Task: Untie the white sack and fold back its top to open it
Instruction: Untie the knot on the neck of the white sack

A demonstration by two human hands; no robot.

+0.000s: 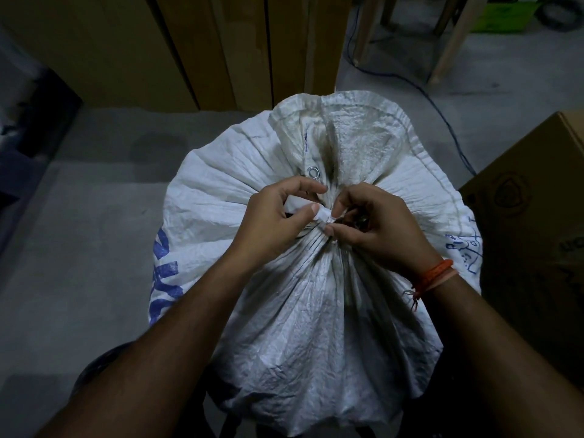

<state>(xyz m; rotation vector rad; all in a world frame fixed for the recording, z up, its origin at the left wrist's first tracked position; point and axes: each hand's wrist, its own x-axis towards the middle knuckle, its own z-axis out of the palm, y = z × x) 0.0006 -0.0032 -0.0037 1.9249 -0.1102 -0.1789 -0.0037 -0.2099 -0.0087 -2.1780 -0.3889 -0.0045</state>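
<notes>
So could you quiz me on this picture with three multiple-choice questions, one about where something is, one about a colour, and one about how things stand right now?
1. Where is the cardboard box relative to the white sack?
A. To its right
B. On top of it
C. To its left

2. What colour is the band on the right wrist?
A. Green
B. Orange
C. Black

3. How is the sack's neck at this moment?
A. Spread wide open
B. Folded back
C. Gathered and tied

Answers:
1. A, the box stands at the picture's right edge beside the sack.
2. B, an orange thread band circles the wrist behind the right hand.
3. C, the cloth is bunched into pleats at the white tie, which the left hand and right hand both pinch.
</notes>
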